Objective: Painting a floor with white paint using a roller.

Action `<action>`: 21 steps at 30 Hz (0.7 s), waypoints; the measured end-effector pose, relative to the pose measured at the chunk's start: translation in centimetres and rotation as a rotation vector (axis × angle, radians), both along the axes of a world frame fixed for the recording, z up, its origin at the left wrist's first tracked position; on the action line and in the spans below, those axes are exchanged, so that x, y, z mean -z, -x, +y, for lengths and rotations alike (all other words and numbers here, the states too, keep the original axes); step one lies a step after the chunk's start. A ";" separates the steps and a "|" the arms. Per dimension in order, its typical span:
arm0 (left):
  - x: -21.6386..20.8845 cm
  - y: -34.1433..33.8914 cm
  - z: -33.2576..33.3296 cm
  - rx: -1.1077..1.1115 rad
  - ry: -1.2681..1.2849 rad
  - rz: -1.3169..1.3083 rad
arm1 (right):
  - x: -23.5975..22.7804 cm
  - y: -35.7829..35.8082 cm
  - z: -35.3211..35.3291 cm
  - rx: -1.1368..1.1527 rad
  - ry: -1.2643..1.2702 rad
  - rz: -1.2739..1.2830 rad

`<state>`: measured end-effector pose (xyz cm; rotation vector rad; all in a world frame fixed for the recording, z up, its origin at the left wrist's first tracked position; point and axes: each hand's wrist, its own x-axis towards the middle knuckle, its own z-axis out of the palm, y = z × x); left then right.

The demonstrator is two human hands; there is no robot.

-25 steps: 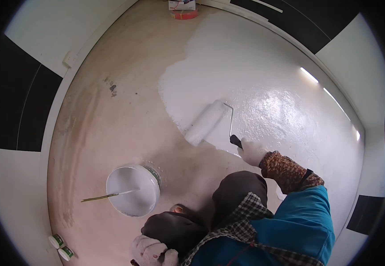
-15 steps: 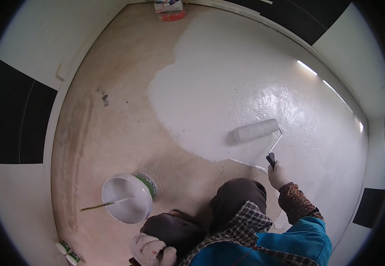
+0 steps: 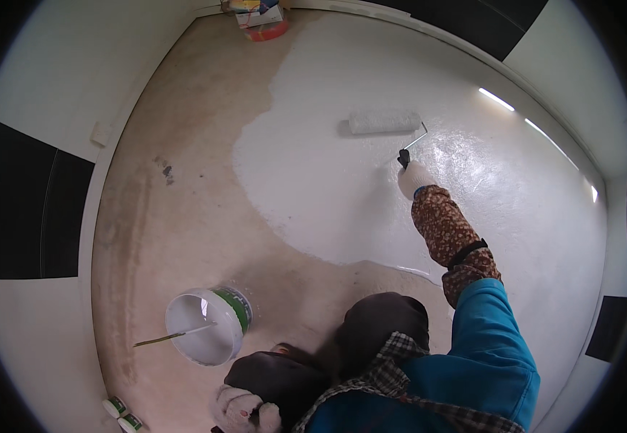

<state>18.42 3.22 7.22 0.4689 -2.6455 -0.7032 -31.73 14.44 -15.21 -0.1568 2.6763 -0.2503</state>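
My right hand (image 3: pixel 414 179), in a pale knit glove, is closed around the black handle (image 3: pixel 403 159) of a paint roller (image 3: pixel 384 122). The white roller sleeve lies on the wet, pale grey-white paint (image 3: pixel 328 166) that coats much of the floor, its wire frame bending back to the handle. My left hand (image 3: pixel 241 410), also gloved, rests by my knee with its fingers curled and nothing visible in them. Ahead of that hand stands a white and green paint bucket (image 3: pixel 232 307), with a paint-coated stirring stick (image 3: pixel 160 340) leaning across its rim.
Bare brown floor (image 3: pixel 176 238) stretches along the left and around my knees. Two small green-and-white tubs (image 3: pixel 122 415) sit at the lower left wall. A red container (image 3: pixel 266 31) with boxes on it stands at the far wall. White walls have black panels (image 3: pixel 14 202).
My right arm has reached farther forward and slightly left, carrying the roller away from me over the painted floor. My left hand stays by my knee. The view has shifted slightly.
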 end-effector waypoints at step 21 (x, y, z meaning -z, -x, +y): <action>0.9 0.1 -1.0 0.086 0.001 0.016 | -1.6 -6.3 -1.7 0.000 0.279 -0.021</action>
